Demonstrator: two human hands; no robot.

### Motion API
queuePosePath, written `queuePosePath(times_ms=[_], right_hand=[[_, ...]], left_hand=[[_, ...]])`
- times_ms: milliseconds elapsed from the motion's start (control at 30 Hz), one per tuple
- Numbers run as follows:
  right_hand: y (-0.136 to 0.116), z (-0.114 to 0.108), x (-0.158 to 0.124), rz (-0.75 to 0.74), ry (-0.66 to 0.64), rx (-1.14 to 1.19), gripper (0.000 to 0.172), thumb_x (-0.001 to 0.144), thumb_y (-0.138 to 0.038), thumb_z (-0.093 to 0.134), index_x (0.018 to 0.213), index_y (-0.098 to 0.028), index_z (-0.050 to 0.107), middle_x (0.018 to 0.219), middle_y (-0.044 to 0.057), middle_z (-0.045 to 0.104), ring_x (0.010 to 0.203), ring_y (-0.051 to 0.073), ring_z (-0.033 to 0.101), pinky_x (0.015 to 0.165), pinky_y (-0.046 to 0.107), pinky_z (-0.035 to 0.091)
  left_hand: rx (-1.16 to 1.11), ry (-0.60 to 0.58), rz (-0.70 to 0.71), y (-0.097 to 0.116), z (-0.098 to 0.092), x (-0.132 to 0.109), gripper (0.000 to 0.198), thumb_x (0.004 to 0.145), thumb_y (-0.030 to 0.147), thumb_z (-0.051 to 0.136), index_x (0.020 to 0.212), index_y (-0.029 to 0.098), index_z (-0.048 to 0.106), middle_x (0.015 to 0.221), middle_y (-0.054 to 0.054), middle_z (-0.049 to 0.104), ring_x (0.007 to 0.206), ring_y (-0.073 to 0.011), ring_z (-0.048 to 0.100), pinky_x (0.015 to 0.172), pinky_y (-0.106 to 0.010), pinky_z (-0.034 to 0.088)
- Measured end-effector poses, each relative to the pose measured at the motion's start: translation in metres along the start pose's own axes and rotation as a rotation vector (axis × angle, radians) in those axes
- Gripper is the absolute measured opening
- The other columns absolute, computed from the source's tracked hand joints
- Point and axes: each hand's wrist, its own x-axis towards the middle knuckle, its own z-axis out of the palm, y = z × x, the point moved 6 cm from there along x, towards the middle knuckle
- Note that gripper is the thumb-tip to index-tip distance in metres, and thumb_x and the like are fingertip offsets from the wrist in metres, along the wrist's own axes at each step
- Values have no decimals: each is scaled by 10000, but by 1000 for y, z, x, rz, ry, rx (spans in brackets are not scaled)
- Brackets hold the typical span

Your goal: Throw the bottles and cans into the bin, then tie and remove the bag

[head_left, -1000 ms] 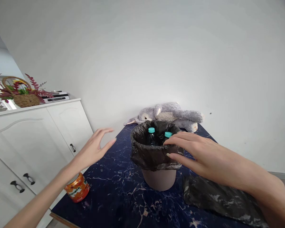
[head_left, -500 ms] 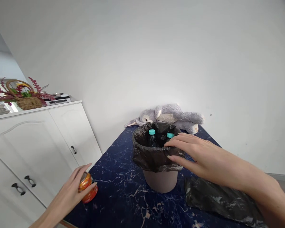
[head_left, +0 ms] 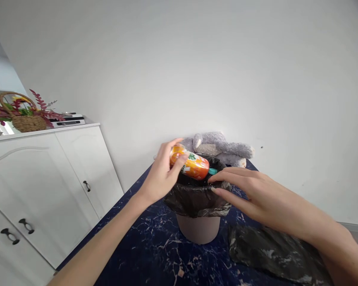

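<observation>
My left hand (head_left: pixel 162 171) is closed around an orange drink can (head_left: pixel 197 166), tilted nearly on its side over the mouth of a trash can (head_left: pixel 198 230). A black trash bag (head_left: pixel 197 200) lines that trash can and folds down over its rim. My right hand (head_left: pixel 244 184) grips the lined rim at the right, thumb outside and fingers at the inner side. Inside, the teal cap of a bottle (head_left: pixel 213 171) shows beside the drink can's lower end; the drink can and my left hand hide much of the interior.
A folded black plastic bag (head_left: pixel 277 252) lies on the dark blue marbled table (head_left: pixel 155 250), under my right forearm. Behind the trash can a grey plush toy (head_left: pixel 210 145) rests against the wall. At left stands a white cabinet (head_left: pixel 74 174) with a flower basket (head_left: pixel 30 122) on top.
My left hand has lifted the drink can off the table's left side and carried it right, over the trash can, tipping it sideways. My right hand stays at the rim.
</observation>
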Motion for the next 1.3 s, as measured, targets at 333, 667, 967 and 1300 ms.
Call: queuePosePath(times_ms=[333,667,967,1300], right_hand=[[15,-23,-5,149,177,-45,386,1085,-486,419,1240,-300,720,1284,47,762,1043,277,747,838,456,601],[63,-15,-7,435,263,-182,418,1050,-511,411,1116,-245,726,997,102,810,795,306,755,592,445,560],[72,3,1,523,183,-95,496,1056,-596,346,1206,-233,648,904,79,801,753,303,751,578,405,511],[63,22,12,550,116,368,495,1063,-613,398,1320,-203,498,632,14,743,555,253,727,591,380,588]], left_hand=[[-241,260,-333,-97,-19,-28,521,1092,618,363,1372,230,570,1510,-114,611,1443,-249,553,1282,-464,361],[58,-16,-620,-201,20,-134,512,1058,660,312,1262,263,563,1369,-129,707,1329,-328,643,1147,-536,488],[251,-241,-484,-240,48,-178,603,999,541,502,1492,193,496,1595,-183,532,1546,-351,418,1282,-538,318],[354,-288,-421,-247,53,-184,650,1058,555,411,1595,188,408,1612,-187,511,1554,-354,404,1261,-544,356]])
